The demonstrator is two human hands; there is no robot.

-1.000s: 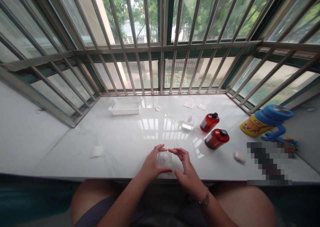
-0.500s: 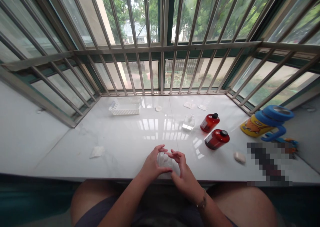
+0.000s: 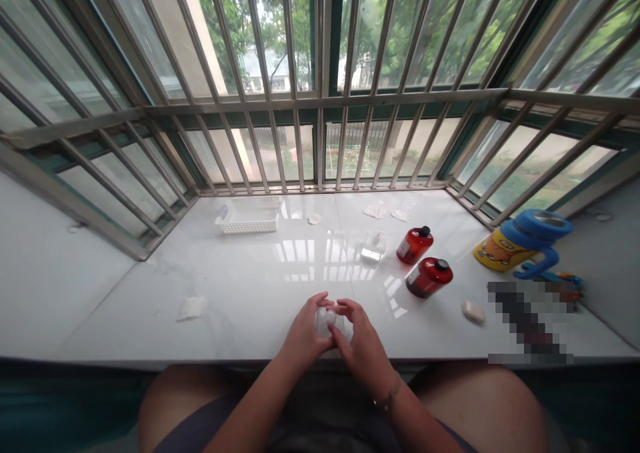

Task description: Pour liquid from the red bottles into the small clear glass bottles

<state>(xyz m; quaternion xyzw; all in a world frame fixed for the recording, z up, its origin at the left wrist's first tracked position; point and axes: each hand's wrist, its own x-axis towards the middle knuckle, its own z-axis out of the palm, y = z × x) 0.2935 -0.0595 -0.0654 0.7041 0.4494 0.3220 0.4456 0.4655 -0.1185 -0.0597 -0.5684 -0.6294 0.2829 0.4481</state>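
Note:
Close to the counter's front edge, my left hand is wrapped round a small clear bottle, whose whitish top faces up toward me. From the other side my right hand closes on the same bottle, its thumb lying at the top and its fingers curled along the far side. Much of the bottle is hidden by my fingers. Beyond my hands stands a clear pump bottle, upright. To its right are two red bottles with black caps, one farther back and one nearer.
A white plastic basket sits at the back left of the white counter. Crumpled tissue lies at left, more pieces at the back. On the right are a soap-like bar and a yellow and blue jug. Metal bars close off the window.
My right hand has moved in closer to the left, and its thumb now reaches across onto the bottle's top. The camera view has shifted slightly.

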